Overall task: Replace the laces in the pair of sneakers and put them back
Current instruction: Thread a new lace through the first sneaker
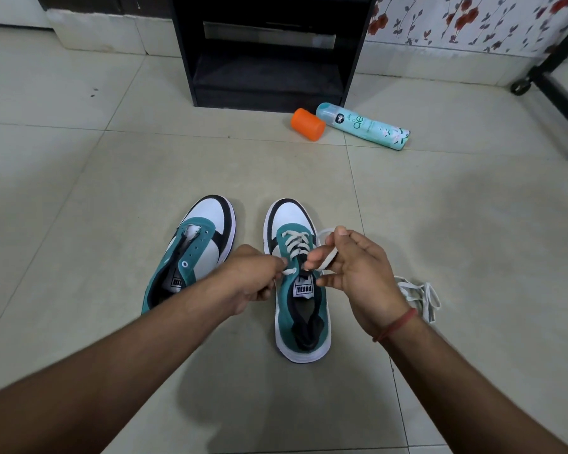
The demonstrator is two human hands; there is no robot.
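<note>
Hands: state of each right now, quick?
Left hand: fingers pinch one end of the lace at the right sneaker.
Right hand: fingers pinch the other end of the lace.

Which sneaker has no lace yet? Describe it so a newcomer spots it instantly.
Start at the black cabinet against the far wall and come down the tiled floor to the two teal-and-white sneakers. The unlaced sneaker is the one under the left hand. Its eyelets are bare and its tongue is exposed, while its neighbour, the laced sneaker, carries white criss-crossed lacing.
</note>
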